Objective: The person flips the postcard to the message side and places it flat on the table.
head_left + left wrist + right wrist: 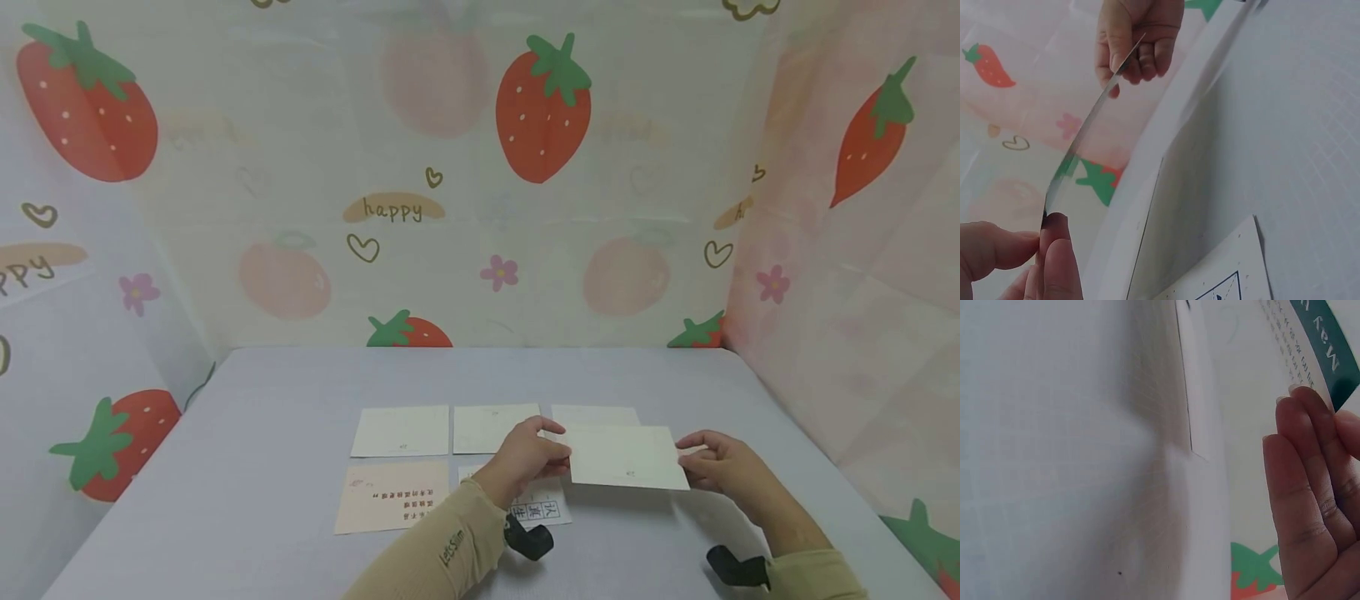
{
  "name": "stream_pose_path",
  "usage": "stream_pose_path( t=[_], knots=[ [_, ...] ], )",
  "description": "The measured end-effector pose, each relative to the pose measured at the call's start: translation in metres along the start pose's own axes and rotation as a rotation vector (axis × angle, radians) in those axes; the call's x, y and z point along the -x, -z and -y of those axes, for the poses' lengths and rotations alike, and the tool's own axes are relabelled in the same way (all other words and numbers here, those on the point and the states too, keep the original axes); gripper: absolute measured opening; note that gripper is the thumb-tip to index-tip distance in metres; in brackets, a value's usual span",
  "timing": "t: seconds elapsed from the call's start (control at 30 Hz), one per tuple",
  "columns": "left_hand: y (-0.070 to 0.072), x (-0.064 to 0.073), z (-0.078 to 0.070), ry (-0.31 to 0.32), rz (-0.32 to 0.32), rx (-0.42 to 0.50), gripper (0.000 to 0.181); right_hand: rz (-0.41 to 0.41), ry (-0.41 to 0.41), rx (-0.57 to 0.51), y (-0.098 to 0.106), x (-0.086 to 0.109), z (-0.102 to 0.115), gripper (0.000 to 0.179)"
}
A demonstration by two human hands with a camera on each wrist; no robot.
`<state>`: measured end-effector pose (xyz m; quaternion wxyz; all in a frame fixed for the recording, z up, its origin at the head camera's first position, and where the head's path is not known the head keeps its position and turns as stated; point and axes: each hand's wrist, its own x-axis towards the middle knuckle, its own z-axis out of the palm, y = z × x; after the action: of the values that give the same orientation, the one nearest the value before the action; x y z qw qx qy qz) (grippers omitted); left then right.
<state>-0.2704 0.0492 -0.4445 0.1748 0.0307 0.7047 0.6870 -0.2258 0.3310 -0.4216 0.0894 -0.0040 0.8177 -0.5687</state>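
One card is up off the table, between my left hand and my right hand. My left thumb and fingers pinch its left edge; my right thumb and fingers pinch its right edge. The card is tilted, its pale face towards me, with one small mark near the lower edge. The right wrist view shows its other face: white letters on a green band, and rows of small characters beside it. The left wrist view catches the card nearly edge-on, well clear of the table.

Beyond it, three pale cards lie in a row. The left one and the middle one sit just beside each other; the right one is partly hidden behind what I hold. Nearer to me lie a pink card with dark characters and, to its right, a boxed-print card, partly covered by my left hand and forearm.

I wear a tan left sleeve with lettering and a tan right sleeve; a black piece sticks out at the left wrist and another at the right. Behind the table hangs a strawberry-print sheet.
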Motion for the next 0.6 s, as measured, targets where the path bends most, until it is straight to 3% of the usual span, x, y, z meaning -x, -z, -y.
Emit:
stream_pose_path(
  t=[0.23, 0.6],
  knots=[
    [-0.0004, 0.0006, 0.0009, -0.003, 0.000, -0.034, 0.023, -0.020, -0.031, 0.030, -0.0032, -0.0006, -0.0037, 0.035],
    [-0.0022, 0.0047, 0.0010, -0.029, 0.018, -0.183, 0.015, -0.109, -0.110, 0.099, -0.0056, -0.0018, -0.0057, 0.027]
  ],
)
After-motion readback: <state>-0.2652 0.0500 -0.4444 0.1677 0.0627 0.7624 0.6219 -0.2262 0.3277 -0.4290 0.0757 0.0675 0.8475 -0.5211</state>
